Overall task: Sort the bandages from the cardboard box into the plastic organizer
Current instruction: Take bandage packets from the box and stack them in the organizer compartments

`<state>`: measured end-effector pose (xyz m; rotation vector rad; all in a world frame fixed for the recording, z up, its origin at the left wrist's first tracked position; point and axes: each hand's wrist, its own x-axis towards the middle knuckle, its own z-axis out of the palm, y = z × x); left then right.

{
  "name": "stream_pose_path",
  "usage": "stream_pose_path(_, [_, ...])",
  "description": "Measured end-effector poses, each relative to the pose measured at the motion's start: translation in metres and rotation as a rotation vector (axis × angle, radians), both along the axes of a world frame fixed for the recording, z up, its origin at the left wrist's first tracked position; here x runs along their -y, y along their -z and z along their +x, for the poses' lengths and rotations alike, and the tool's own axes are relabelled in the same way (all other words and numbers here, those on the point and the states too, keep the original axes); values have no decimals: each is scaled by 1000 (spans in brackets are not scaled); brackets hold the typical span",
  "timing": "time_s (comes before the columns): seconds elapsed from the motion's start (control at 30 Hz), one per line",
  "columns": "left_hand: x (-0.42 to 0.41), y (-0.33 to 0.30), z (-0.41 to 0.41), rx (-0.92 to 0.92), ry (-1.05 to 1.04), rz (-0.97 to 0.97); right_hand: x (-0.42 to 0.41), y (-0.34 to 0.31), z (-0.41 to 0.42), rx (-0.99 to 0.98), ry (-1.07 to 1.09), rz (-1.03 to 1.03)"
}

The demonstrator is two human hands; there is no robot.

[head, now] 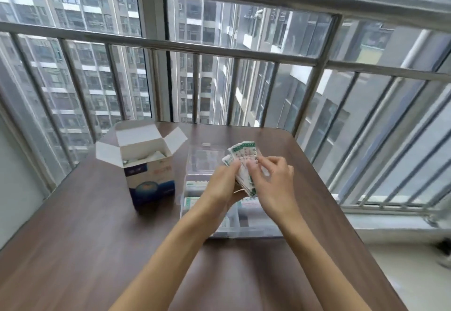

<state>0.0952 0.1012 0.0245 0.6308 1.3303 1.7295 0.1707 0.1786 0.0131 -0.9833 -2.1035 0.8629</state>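
Both hands hold a fanned stack of bandages above the organizer: left hand grips it, right-hand fingers pinch off top strips, probably to sort them. The box stands open left of the fingers.

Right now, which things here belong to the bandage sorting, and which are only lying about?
Belong to the job:
- bandages, fanned out, pinched by both hands
- left hand
- right hand
- box, open, more packets inside
- organizer, clear, some bandages already in it

Only around:
- table
- railing
- shoe on the floor, far right
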Motion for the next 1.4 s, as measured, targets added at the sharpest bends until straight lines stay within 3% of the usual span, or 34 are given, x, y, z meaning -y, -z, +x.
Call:
stream_pose_path(0.07, [-3, 7, 0, -45, -4, -23, -2, 4, 3, 50, -16, 13])
stream_pose_path(0.23, [4, 21, 3, -180, -85, -29, -7, 7, 17, -287, -71, -399])
stream_pose_path(0.37, [9, 29, 3, -276, -176, -17, -8, 5, 25, -332, -133, -569])
stream_pose_path(0.53, [10, 21, 3, -243, -165, 12, -6, 0, 30, -351, -216, -520])
stream_pose_path(0.7, [8, 24, 9, -215, -180, 6, 3, 3, 25, -340, -85, -276])
stream_pose_path(0.8, [9, 25, 8, -187, -205, 41, 6, 0, 28, -418, -48, -335])
stream_pose_path(0.9, [10, 28, 6, -202, -225, 59, 4, -5, 30, -484, -68, -601])
stream_pose_path(1.0, [10, 30, 5, -236, -255, 71, 5, -8, 31, -424, -197, -816])
stream_pose_path(1.23, [14, 28, 6, -143, -245, 122, 8, -2, 29, -468, -87, -501])
stream_pose_path(1.33, [14, 28, 5, -169, -260, 126, 5, 1, 31, -477, -94, -495])
stream_pose_path(1.4, [15, 27, 3, -186, -276, 131, 3, -1, 31, -530, -126, -624])
